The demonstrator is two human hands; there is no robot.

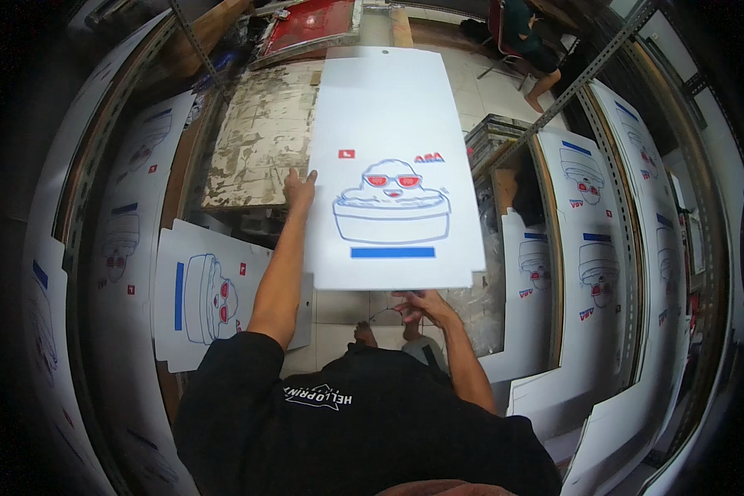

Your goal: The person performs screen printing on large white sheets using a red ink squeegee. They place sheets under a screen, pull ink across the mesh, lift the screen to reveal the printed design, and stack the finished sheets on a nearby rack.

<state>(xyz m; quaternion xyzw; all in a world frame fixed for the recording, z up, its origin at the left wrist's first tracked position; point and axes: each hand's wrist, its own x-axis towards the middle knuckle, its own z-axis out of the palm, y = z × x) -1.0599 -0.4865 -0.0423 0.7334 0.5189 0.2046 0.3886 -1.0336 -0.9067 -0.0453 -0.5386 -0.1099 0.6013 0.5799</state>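
Note:
A large white printed board (388,107) is held out in front of me, its long side running away from me. On it is a blue line drawing of a tub with a heaped top and red sunglasses, a blue bar below and small red marks. My left hand (300,188) grips its left edge, with thumb and fingertips showing beside the edge. Under the near edge, my right hand (426,306) has its fingers loosely curled against the board; part of them is hidden by it. Notched corners show at the board's near end.
Metal racks on both sides hold several similar printed boards (599,264). Another board (211,289) leans at my lower left. Ahead are a stained worktable (256,136) and a red-faced screen frame (310,29). Stacked frames (496,136) stand to the right; a person (537,54) sits beyond.

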